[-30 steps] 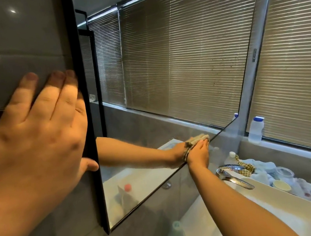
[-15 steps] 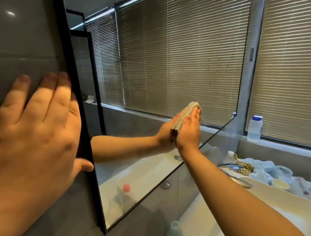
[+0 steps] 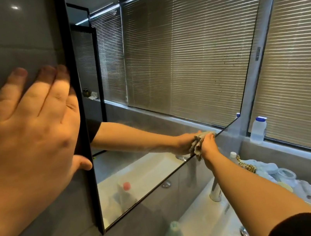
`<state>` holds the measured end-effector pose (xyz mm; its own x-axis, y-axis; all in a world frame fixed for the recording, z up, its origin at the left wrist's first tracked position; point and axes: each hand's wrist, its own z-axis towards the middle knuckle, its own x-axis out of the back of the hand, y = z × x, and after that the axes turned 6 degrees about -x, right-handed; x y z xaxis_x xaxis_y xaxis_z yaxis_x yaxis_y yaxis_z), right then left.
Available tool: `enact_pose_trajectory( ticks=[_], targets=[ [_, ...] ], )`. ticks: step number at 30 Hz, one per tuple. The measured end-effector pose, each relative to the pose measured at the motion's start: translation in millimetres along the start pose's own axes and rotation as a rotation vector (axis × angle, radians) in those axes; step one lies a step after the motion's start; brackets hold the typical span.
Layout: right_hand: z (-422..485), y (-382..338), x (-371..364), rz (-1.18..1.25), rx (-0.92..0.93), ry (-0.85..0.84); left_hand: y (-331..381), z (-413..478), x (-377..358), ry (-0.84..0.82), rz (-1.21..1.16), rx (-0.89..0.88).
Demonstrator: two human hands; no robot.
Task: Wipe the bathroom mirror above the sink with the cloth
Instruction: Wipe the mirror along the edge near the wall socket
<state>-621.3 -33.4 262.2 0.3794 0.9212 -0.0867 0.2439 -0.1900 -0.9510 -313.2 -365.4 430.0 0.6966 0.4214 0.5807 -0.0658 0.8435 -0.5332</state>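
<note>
While right hand presses cloth on mirror's lower edge, left hand flat beside frame

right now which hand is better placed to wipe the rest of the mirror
Right. The right hand already holds the cloth against the mirror near its lower edge. The left hand lies flat on the wall beside the frame, with no cloth.

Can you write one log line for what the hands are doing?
right hand: presses cloth on mirror | left hand: flat on wall
</note>
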Motion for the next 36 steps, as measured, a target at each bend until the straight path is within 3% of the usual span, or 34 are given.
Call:
enact_pose_trajectory(
  ticks=[6,8,14,18,24,31,36],
  targets=[
    [3.4,5.3,-10.7,0.071,0.222,0.010,-1.1,-0.1,1.7,0.013,-0.016,-0.015],
    [-25.4,-4.9,-21.1,0.058,0.248,0.022,0.6,-2.3,6.7,0.043,0.002,-0.003],
    [-121.7,-18.0,-47.7,-0.064,0.642,0.067,8.8,-6.9,24.4,0.067,0.031,0.020],
    [-164.0,-10.9,-65.2,-0.137,0.772,0.053,13.4,-9.3,35.8,0.046,0.040,0.022],
    [-239.9,15.2,-82.2,-0.229,1.213,-0.034,15.4,-10.8,45.8,0.019,0.053,0.019],
    [-264.6,69.8,-80.7,-0.482,1.643,-0.121,14.8,-12.8,51.1,-0.027,0.060,0.007],
    [-269.4,52.9,-77.5,-0.479,1.716,-0.132,11.7,-12.8,55.0,-0.038,0.017,-0.006]
  ],
)
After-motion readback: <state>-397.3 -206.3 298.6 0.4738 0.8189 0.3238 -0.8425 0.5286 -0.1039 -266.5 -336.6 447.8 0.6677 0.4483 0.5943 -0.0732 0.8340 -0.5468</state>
